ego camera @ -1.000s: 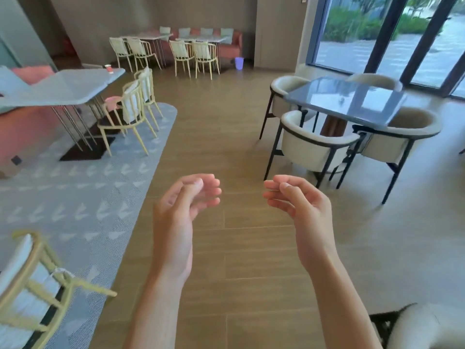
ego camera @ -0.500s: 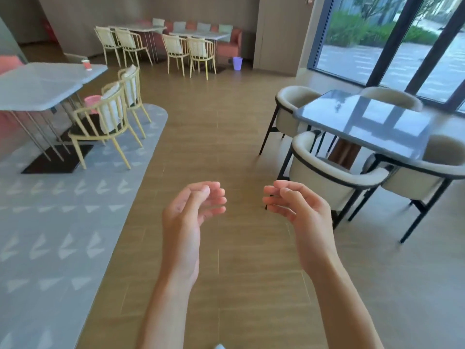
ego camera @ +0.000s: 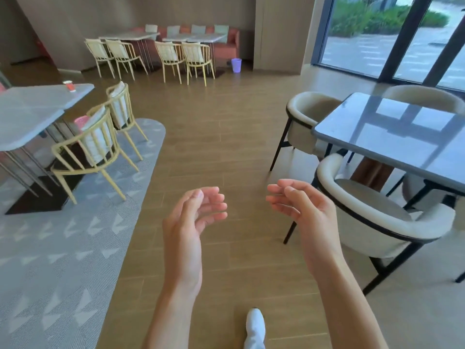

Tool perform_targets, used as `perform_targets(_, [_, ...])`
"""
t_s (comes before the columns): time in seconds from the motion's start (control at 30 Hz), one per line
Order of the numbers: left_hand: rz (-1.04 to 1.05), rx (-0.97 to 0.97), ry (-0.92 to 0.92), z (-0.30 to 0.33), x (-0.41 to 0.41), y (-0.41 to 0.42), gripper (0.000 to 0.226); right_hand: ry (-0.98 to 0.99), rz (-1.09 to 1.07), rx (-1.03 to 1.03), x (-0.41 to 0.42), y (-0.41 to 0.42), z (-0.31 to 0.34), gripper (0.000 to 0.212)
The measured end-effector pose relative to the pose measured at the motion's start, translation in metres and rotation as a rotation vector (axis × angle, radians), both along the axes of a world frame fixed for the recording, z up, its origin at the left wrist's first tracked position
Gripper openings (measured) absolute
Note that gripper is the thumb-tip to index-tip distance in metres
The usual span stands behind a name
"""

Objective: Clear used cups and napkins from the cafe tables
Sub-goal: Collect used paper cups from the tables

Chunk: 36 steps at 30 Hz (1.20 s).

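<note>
Two bare hands hang in mid-air over a wood-plank floor, holding nothing: the left hand and the right hand face each other, palms inward, with fingers loosely curled and thumbs relaxed, a gap of floor between them. A red cup stands upright near the far corner of a pale table at the left, well apart from both hands; whether any napkin lies on that table cannot be told. Two yellow chairs with white cushions are drawn up to this table's near side, their legs on a grey rug patterned with pale triangles. At the right, a glossy grey table reflects the tall windows behind it, ringed by cream tub chairs on black legs. Along the back wall more yellow chairs face white tables and a red bench with cushions, and a small lilac bin sits on the floor beside the bench's end. A white shoe shows at the bottom edge between the forearms
</note>
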<state>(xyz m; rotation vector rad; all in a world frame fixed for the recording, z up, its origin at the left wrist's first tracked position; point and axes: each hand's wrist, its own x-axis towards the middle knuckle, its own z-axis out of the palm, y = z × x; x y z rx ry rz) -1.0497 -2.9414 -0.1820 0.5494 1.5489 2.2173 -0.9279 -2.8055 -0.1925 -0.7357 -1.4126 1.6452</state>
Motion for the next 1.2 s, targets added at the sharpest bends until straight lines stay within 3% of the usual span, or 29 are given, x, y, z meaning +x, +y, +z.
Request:
perform_targets(0.23, [0.069,-0.015,0.043,0.019,-0.135,0.138,0.023,0.043,0.027,0.004,-0.143,0.151,0.013,0.020])
perform_targets(0.53, [0.158,0.013,0.013,0.010,-0.293,0.260,0.025,0.011,0.136,-0.002,-0.309,0.285,0.006,0.019])
perform_targets(0.77, [0.105,0.018,-0.016,-0.014,-0.449,0.377,0.029,-0.053,0.116,-0.009,-0.463,0.394,-0.018,0.019])
perform_targets(1.2, [-0.026,0.024,-0.040,0.014,-0.706,0.604,0.026,-0.032,-0.014,-0.016,-0.707,0.604,0.011,0.025])
